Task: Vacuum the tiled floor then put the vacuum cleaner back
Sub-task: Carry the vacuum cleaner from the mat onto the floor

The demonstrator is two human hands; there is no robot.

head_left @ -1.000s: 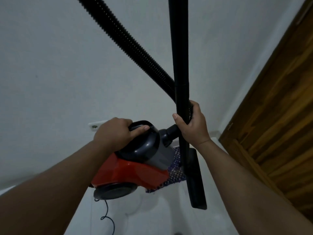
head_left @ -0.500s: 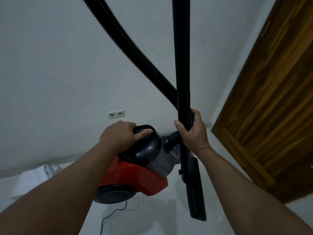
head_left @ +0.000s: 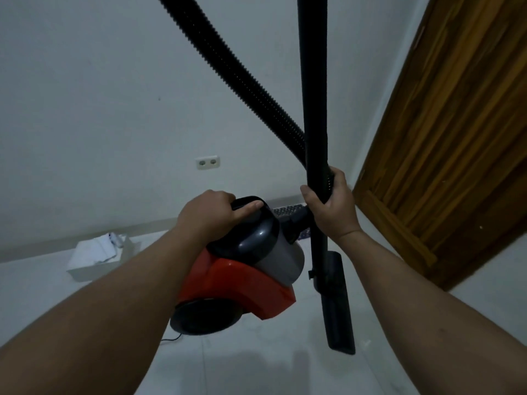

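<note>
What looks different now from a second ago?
The view has tipped down: the wall socket, a white box on the floor and more of the wooden door now show. The grips are the same: the left hand holds the red vacuum cleaner by its handle, off the floor, and the right hand grips the black tube and the hose.
</note>
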